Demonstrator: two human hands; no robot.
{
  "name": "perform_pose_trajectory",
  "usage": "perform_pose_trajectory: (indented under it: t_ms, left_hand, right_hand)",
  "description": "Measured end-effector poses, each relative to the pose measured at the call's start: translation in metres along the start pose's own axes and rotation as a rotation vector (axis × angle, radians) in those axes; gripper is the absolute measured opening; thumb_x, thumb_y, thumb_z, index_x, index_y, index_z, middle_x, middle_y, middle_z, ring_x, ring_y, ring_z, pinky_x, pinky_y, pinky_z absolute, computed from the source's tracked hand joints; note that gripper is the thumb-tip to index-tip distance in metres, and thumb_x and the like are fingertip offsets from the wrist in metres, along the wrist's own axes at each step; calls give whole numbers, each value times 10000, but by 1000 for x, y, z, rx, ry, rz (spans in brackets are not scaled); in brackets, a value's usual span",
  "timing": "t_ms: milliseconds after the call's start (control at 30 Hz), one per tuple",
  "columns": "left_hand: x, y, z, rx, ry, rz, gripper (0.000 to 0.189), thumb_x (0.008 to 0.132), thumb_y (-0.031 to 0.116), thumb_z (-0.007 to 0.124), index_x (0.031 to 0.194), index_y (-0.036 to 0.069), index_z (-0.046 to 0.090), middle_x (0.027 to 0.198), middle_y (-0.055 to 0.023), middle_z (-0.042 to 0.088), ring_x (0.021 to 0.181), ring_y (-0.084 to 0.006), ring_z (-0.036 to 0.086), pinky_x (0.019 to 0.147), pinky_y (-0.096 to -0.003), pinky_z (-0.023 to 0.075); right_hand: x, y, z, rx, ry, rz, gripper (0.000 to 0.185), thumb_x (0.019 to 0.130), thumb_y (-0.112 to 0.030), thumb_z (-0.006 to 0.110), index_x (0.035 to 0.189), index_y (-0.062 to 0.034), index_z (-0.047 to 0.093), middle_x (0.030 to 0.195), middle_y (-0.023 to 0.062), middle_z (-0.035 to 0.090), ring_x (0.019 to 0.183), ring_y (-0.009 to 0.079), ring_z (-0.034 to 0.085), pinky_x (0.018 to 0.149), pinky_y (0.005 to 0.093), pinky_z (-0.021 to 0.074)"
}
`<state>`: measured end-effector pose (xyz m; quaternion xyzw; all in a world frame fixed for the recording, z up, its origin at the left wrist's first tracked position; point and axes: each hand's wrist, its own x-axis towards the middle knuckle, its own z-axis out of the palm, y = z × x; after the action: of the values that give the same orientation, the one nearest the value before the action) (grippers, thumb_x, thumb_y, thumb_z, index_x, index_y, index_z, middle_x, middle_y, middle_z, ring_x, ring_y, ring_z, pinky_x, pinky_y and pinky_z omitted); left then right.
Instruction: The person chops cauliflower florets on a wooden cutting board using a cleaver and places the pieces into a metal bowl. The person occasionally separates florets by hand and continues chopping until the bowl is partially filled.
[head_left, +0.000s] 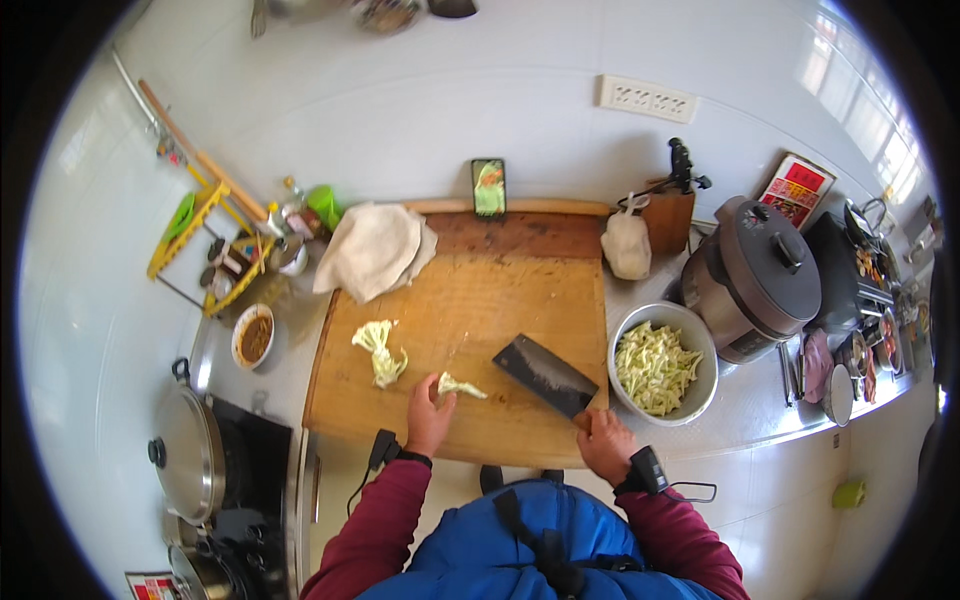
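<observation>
My left hand (429, 416) is low over the wooden cutting board (517, 292), with the left end of a small cabbage piece (463, 386) between its fingers and thumb. My right hand (607, 444) grips the handle of a dark-bladed cleaver (546, 375). The blade lies nearly flat over the board, pointing up and left, apart from the cabbage piece. To the left of my left hand sits a larger cabbage core piece (380, 354). A metal bowl (705, 397) of shredded cabbage (656, 367) stands just right of the board.
A folded cloth (379, 247) covers the board's back left corner. Behind the board are a propped phone (489, 187), a white plastic bag (627, 244) and a knife block (667, 217). An electric pressure cooker (754, 277) stands right; a sauce bowl (253, 337) and lidded pan (187, 454) are left.
</observation>
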<state>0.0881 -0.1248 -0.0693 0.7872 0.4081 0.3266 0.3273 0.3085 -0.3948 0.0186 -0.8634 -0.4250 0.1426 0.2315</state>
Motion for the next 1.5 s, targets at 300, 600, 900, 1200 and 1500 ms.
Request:
perform_pose_trajectory:
  t_ms: [300, 600, 900, 1200, 1500]
  left_hand:
    - [12, 7, -4, -122, -106, -47, 376, 848, 106, 760, 1202, 45, 649, 1034, -123, 637, 839, -243, 617, 772, -351, 541]
    - [15, 13, -7, -80, -136, 47, 312, 831, 87, 757, 1129, 48, 670, 943, -116, 607, 774, -245, 601, 710, -357, 519]
    - [16, 12, -5, -138, -132, 54, 306, 841, 67, 750, 1137, 45, 674, 946, -112, 609, 757, -235, 601, 694, -348, 519]
    - [15, 8, -2, -122, -150, 20, 297, 836, 60, 749, 1123, 39, 678, 933, -116, 618, 759, -246, 614, 711, -352, 525]
    - [13, 2, -1, -89, -151, 13, 313, 826, 67, 756, 1128, 37, 678, 940, -126, 636, 781, -254, 631, 721, -358, 526]
  right_hand:
    - [-13, -54, -54, 281, -221, -28, 363, 965, -242, 607, 1240, -10, 562, 1028, 229, 692, 940, 443, 672, 802, 493, 542]
    - [-28, -75, -41, 166, -346, -17, 361, 979, -269, 594, 1236, -18, 558, 1079, 252, 687, 975, 443, 675, 825, 512, 554]
    - [-32, -80, -40, 136, -317, -24, 304, 976, -242, 594, 1190, -28, 569, 1017, 242, 684, 923, 454, 669, 801, 503, 547]
    - [-6, -79, -6, 98, -349, -49, 294, 993, -276, 557, 1132, -17, 544, 999, 281, 688, 908, 462, 680, 778, 539, 551]
    - [-18, -70, -27, 155, -373, -82, 289, 996, -277, 558, 1140, -26, 542, 1001, 264, 689, 900, 462, 680, 777, 539, 549]
